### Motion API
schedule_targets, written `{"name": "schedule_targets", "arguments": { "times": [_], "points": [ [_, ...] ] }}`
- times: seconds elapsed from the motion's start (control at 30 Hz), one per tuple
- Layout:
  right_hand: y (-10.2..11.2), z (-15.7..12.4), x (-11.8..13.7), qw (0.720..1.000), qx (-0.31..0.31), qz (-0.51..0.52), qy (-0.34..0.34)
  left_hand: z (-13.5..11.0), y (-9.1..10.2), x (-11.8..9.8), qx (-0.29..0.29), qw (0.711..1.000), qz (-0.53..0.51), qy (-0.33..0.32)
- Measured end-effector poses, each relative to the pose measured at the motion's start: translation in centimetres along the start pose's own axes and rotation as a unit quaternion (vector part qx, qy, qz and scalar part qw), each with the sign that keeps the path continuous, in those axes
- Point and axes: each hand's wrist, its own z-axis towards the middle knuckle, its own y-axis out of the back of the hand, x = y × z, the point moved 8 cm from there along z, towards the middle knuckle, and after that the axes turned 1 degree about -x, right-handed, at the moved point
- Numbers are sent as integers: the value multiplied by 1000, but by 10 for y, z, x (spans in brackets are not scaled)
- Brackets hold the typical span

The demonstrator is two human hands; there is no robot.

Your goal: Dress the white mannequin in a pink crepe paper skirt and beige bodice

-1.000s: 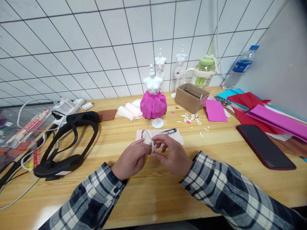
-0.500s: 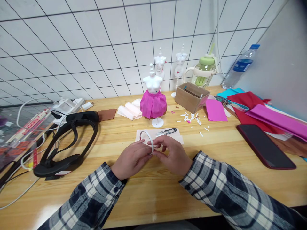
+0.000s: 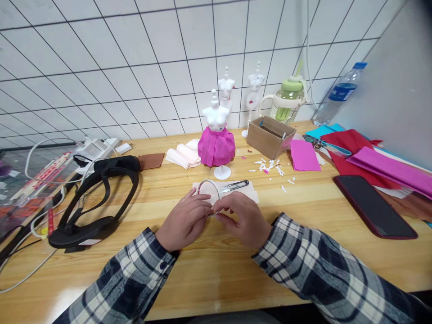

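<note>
My left hand (image 3: 184,220) is closed at the lower left of a roll of narrow tape (image 3: 209,181), a thin whitish ring standing on edge. At the ring's lower right, the thumb and fingers of my right hand (image 3: 245,220) pinch it; the exact contact is partly hidden by the fingers. Just beyond lies a pale pink sheet (image 3: 250,193) with thread snips (image 3: 236,185) on it. Behind that, a small white dress form (image 3: 216,118) wears a magenta skirt (image 3: 216,147).
A cardboard box (image 3: 266,138) stands behind scattered white strips (image 3: 270,166). A phone (image 3: 374,204) and coloured sheets (image 3: 353,141) lie right. Left are a black headset (image 3: 97,229) and cables. A green-lidded jug (image 3: 290,101) and bottle (image 3: 340,96) stand at the back.
The roll has turned from nearly edge-on to a wider view of its opening. My left fingers have loosened and shifted along its lower left, while my right hand still pinches it.
</note>
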Motion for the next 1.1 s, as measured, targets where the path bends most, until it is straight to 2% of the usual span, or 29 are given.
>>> {"name": "schedule_targets", "arguments": {
  "times": [0.2, 0.63, 1.1],
  "points": [
    [-3, 0, 8, 997, 19, -42, 60, 1, -2, -2, -5, 1000, 5, -14],
    [-6, -3, 10, 991, 45, -82, 93, 4, -2, -5, 9, 1000, 1, -18],
    [-6, -1, 21, 983, 47, -112, 139, 4, -2, -4, -3, 1000, 1, -23]
  ]
}}
